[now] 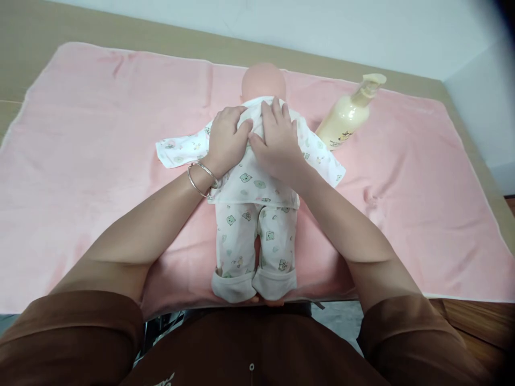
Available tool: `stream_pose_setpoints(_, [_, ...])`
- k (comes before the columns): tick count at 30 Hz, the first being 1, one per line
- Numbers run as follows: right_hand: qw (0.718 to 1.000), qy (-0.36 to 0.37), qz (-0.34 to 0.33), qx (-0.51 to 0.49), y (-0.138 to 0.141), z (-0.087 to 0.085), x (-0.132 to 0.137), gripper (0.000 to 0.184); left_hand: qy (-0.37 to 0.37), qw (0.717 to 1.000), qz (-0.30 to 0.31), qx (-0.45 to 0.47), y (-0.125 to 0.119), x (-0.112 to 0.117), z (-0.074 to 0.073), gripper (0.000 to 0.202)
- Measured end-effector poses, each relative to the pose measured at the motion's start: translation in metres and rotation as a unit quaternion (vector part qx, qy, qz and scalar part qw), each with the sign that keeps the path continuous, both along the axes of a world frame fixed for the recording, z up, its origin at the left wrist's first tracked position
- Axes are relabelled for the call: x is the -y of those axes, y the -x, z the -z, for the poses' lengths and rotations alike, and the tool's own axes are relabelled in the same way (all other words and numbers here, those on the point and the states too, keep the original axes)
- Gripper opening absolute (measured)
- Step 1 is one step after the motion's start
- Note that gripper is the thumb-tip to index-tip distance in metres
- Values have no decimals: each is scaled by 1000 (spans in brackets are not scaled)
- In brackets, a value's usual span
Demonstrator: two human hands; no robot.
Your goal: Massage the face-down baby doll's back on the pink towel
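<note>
a: where's the doll [266, 185]?

b: mid-view, flat on the pink blanket [100, 134], looks belly-down. bald head [263, 80] at 12 o'clk, feet [276, 303] at 6, toes just peeking past the cuffs [233, 287].

a: ok, l hand?

b: l hand [228, 131] approx 11 o'clk. relaxed & unclenched, palm down on upper back of the shirt [241, 191], fingers twd 1. silver bangles [203, 179] on that wrist.

a: & r hand?

b: r hand [279, 136] nr 1 o'clk. also flat on the shirt, no grip, fingers a bit spread, twd 11. thumbs v close tgthr.

a: clothes?

b: white w/ small green animal prints, shirt + matching pants [237, 230]. shirt arms out to 10 & 2.

a: anything else on the blanket?

b: yep, pale yellow pump bottle [348, 115] btwn 1 & 2, just beyond the doll's r-side arm. pump end twd 1-2.

a: bkgd?

b: tan tabletop [36, 32] & white wall [322, 21] at 12. person's brown sleeves [80, 327] at 8 & 4.
</note>
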State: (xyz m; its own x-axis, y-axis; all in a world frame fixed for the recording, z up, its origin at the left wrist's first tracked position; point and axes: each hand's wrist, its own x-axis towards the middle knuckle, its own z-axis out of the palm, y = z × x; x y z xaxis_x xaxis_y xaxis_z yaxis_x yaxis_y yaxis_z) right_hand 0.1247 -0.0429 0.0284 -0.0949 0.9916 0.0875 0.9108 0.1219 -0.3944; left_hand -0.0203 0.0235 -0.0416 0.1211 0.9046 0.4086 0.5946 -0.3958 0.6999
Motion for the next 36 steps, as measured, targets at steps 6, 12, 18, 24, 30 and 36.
stream_pose_setpoints(6, [997, -56, -8, 47, 5, -3, 9, 61, 0, 1000, 2, 0, -1, 3, -4, 27])
stream_pose_setpoints(12, [986, -136, -52, 80, 1, -10, 14, 63, 3, 1000, 2, 16, 1, 2, -1, 25])
stream_pose_setpoints(18, [998, -42, -31, 47, 2, -7, 12, 67, -2, 1000, -2, 10, 0, 6, -5, 27])
stream_pose_setpoints(24, [994, -109, 5, 15, -1, -15, 15, 70, 7, 1000, -8, 2, 0, 7, -6, 26])
stream_pose_setpoints(30, [998, -39, -34, 32, -1, -3, 6, 59, -7, 1000, -1, 12, 0, 8, -7, 28])
stream_pose_setpoints(36, [987, -147, -64, -6, -13, 12, -5, 58, -17, 1000, -12, -11, 1, 10, -7, 31])
